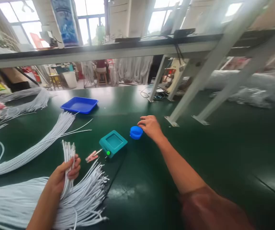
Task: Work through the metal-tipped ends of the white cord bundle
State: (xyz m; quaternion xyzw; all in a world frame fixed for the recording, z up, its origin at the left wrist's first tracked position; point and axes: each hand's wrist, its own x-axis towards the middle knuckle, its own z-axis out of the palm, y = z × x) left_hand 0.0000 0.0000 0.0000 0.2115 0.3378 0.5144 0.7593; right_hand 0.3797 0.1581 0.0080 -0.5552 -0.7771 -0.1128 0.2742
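Observation:
My left hand [66, 172] is closed around a bundle of white cables [68, 156], whose silvery ends point up above the fingers. Below it, a larger pile of white cables [87, 195] lies fanned on the green table. My right hand [150, 126] is at the far right rim of a small round blue dish [136, 133], fingers bent and slightly apart; nothing shows between them. What is inside the dish cannot be made out. Between the hands sits a teal square device [113, 142] with a green knob [108, 153]. A pink clip [92, 156] is attached at its left side.
A blue tray [79, 105] stands farther back on the green table [120, 99]. Another long bundle of white cables [39, 150] curves along the left. White metal legs [187, 92] carry a raised shelf [91, 52] across the back. Clear plastic bags [252, 89] lie at right.

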